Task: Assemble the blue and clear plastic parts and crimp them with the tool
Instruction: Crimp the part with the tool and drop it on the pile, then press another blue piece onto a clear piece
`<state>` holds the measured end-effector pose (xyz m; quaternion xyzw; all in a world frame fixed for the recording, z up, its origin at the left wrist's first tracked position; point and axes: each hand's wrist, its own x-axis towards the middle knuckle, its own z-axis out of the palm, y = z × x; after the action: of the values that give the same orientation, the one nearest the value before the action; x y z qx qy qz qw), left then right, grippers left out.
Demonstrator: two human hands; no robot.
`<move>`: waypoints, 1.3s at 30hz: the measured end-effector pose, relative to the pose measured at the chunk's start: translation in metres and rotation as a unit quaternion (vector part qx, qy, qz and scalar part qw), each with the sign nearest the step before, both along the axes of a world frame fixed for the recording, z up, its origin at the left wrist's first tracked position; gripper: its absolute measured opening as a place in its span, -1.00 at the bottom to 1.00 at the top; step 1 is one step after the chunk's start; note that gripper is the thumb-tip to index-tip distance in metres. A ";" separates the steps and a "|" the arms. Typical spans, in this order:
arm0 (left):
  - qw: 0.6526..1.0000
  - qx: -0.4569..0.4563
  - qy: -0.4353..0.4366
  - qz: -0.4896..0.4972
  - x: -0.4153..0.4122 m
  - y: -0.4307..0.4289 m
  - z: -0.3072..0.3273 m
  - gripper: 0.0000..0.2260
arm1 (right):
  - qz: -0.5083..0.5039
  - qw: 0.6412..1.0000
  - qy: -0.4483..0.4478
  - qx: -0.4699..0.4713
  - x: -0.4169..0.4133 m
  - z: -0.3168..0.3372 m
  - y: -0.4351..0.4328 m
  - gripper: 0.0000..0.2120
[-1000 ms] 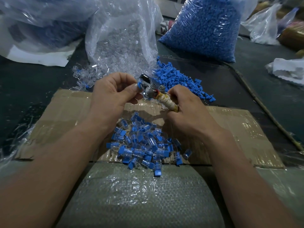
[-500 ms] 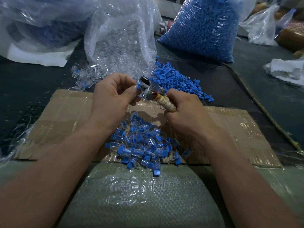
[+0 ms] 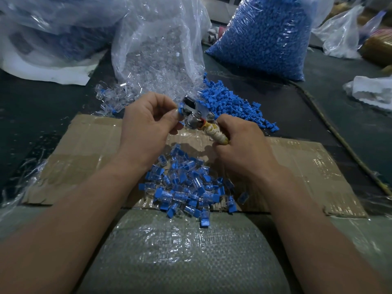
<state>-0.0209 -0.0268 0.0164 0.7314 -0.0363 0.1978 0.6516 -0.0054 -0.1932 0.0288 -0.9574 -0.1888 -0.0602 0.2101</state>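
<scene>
My left hand [image 3: 146, 124] pinches a small blue and clear plastic part [image 3: 180, 109] between thumb and fingers and holds it at the metal jaws of the crimp tool [image 3: 195, 113]. My right hand [image 3: 239, 145] grips the tool's cloth-wrapped handle [image 3: 216, 134]. Both hands hover above a flattened cardboard sheet [image 3: 84, 153]. Below them lies a heap of assembled blue and clear parts [image 3: 186, 187]. Loose blue parts [image 3: 231, 102] are piled just behind the tool, and loose clear parts [image 3: 112, 96] lie behind my left hand.
An open bag of clear parts [image 3: 159, 49] stands behind the hands, a full bag of blue parts [image 3: 267, 37] to its right. More plastic bags [image 3: 42, 28] fill the far left. A woven sack [image 3: 182, 251] covers the near edge. A cord [image 3: 339, 141] runs along the dark table on the right.
The hands and tool have held almost the same place, shifting only slightly upward. The left hand keeps the part at the tool's jaws.
</scene>
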 end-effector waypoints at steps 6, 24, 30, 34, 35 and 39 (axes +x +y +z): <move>1.000 -0.008 0.018 0.014 0.001 0.002 0.000 -0.76 | 0.011 1.000 0.019 0.007 0.005 -0.001 -0.007 -0.81; 0.943 -0.009 0.159 -0.291 -0.005 0.018 0.013 -0.82 | -0.019 0.994 0.091 -0.062 0.014 -0.003 -0.016 -0.44; 0.934 0.047 0.174 -0.309 -0.006 0.017 0.016 -0.80 | -0.013 0.992 0.102 -0.069 0.014 -0.003 -0.019 -0.30; 0.936 0.062 0.187 -0.292 -0.009 0.015 0.018 -0.88 | -0.007 0.991 0.114 -0.071 0.014 -0.003 -0.020 -0.28; 0.944 0.055 0.183 -0.269 -0.011 0.015 0.018 -0.89 | -0.006 0.991 0.116 -0.073 0.014 -0.003 -0.021 -0.28; 0.987 -0.036 0.137 -0.071 -0.007 0.011 0.015 -0.97 | -0.001 0.990 0.124 -0.073 0.014 -0.004 -0.022 -0.31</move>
<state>-0.0283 -0.0155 0.0318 0.7233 0.0085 0.0499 0.6887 0.0091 -0.2150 0.0247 -0.9704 -0.1640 0.0721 0.1617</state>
